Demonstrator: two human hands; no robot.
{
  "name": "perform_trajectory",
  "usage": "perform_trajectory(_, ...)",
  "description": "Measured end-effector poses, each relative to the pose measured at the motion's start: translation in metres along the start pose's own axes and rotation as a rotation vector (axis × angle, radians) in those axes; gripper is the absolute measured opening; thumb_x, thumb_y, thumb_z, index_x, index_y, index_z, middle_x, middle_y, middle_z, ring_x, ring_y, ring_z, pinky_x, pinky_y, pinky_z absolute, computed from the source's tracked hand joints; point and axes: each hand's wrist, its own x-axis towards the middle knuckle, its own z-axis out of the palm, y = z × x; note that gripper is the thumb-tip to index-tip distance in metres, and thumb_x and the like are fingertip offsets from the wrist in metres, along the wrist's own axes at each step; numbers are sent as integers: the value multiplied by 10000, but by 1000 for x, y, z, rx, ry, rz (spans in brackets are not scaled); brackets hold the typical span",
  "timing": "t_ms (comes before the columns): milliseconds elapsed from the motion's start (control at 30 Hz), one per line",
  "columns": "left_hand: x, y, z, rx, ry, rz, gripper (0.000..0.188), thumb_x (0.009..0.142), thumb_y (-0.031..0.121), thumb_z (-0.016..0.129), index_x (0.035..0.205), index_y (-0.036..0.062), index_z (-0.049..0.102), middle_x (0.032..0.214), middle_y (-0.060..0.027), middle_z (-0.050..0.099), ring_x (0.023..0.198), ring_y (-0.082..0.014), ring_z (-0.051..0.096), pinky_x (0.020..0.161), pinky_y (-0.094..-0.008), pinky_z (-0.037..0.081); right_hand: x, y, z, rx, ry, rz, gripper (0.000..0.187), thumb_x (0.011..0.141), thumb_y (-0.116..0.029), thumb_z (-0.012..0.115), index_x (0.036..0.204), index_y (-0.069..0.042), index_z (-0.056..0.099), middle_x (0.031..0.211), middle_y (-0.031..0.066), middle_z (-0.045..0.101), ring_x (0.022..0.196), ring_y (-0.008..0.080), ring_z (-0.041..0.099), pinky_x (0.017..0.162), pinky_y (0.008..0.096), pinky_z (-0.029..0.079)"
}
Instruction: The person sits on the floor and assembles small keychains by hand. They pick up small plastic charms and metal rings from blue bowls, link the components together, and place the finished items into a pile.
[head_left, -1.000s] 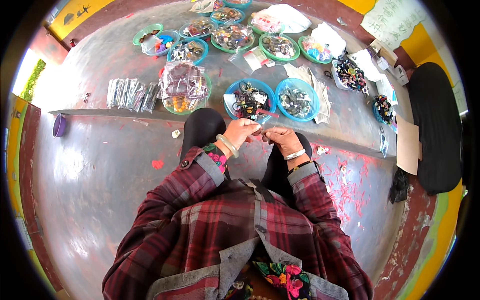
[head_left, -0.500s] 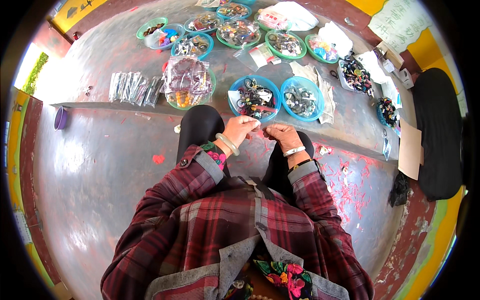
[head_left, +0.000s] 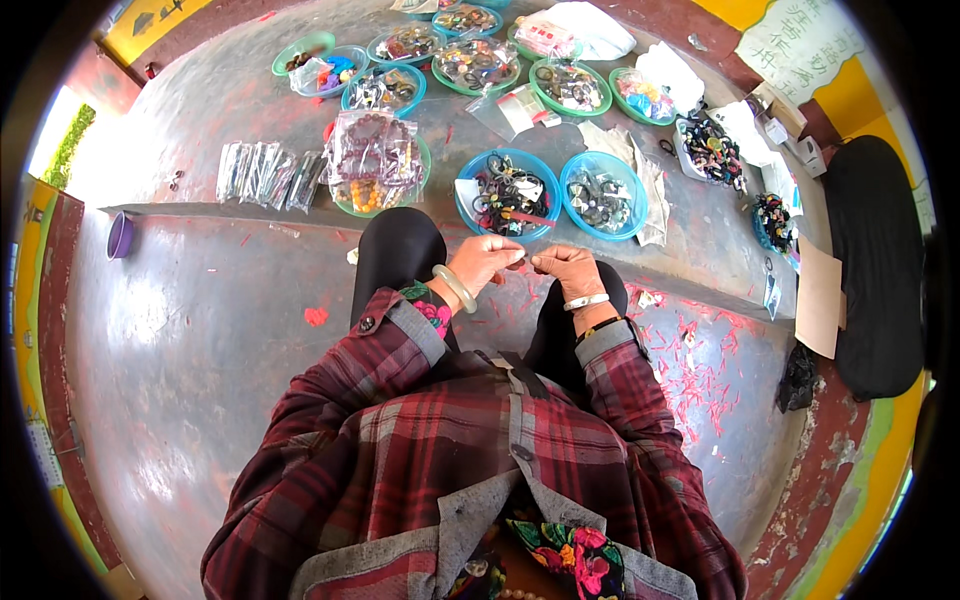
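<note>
My left hand (head_left: 480, 264) and my right hand (head_left: 568, 272) meet in front of my knees, fingertips pinched and almost touching. Whatever lies between the fingers is too small to make out. A pale bangle (head_left: 455, 288) circles the left wrist and a white bracelet (head_left: 586, 300) the right. Just beyond the hands, on the raised ledge, stands a blue basin (head_left: 553, 226) heaped with dark hair ties and small pieces. To its right is another blue basin (head_left: 641, 222) of small clear bags with dark items.
More basins of trinkets crowd the ledge (head_left: 255, 120) behind. A green basin (head_left: 424, 180) with bagged beads and a row of packets (head_left: 255, 175) stand left. A purple bowl (head_left: 121, 236) is on the floor. Red scraps (head_left: 700, 385) litter the floor at right, near a cardboard sheet (head_left: 820, 300).
Both hands have shifted slightly to the right, and their fingers have changed position a little. The basins and other things stay where they were.
</note>
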Motion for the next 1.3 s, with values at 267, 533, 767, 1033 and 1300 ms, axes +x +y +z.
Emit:
perform_trajectory(267, -1, -1, 0, -16, -24, 5, 234, 837, 214, 577, 968, 23, 609, 885, -34, 627, 803, -104, 572, 564, -220, 418, 3, 7, -4, 90, -27, -52, 98, 697, -56, 712, 701, -21, 621, 647, 11, 587, 593, 88, 511, 584, 220, 400)
perform_trajectory(533, -1, -2, 0, -6, -54, 13, 242, 853, 203, 552, 991, 12, 606, 905, -41, 631, 816, -98, 575, 560, -210, 415, 1, 4, -4, 198, -128, 5, 124, 695, -82, 724, 720, -29, 615, 681, 9, 579, 633, 96, 503, 620, 229, 392)
perform_trajectory(767, -2, -2, 1, -34, 43, 63, 215, 815, 187, 608, 915, -2, 620, 832, -55, 635, 721, -88, 565, 543, -203, 394, 0, 2, -2, 228, -130, 23, 124, 716, -110, 711, 764, -36, 623, 706, 0, 584, 647, 94, 499, 628, 229, 393)
perform_trajectory(1033, -7, 3, 4, 47, 116, 127, 181, 777, 177, 641, 824, 3, 622, 726, -27, 599, 611, -63, 506, 514, -195, 368, 2, 5, -4, 187, -186, 34, 131, 745, -117, 682, 829, -31, 632, 772, 16, 614, 695, 112, 537, 652, 249, 421)
perform_trajectory(1300, -8, 3, 5, 35, 108, 188, 180, 749, 181, 674, 730, 22, 593, 612, 19, 512, 542, -55, 443, 479, -196, 331, 3, 4, -3, 184, -228, 51, 168, 729, -95, 691, 863, -13, 632, 791, 44, 628, 690, 124, 557, 657, 256, 443)
